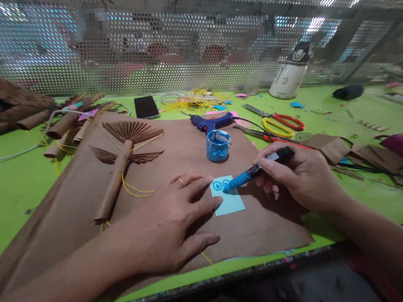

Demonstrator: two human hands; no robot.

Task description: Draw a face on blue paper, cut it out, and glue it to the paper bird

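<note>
A small light-blue paper point(228, 204) lies on the sheet of brown paper point(173, 148), with two round eye-like shapes drawn near its top edge. My left hand point(181, 213) is spread flat beside it, fingertips on its left side. In my right hand point(290, 176) is a blue marker point(245, 177), its tip at the paper just below the drawn rings. Behind the paper stands a small jar smeared with blue paint point(218, 147). To the left of my hands rests a rolled brown paper figure point(119, 167) with pleated fans and yellow strings.
A blue glue gun point(216, 121) lies behind the jar. Scissors with red and yellow handles point(279, 121) are on the green table point(15, 184) at right. A phone point(146, 107), yellow shreds point(197, 100) and a white bottle point(291, 72) stand or lie along the perforated metal screen point(179, 41).
</note>
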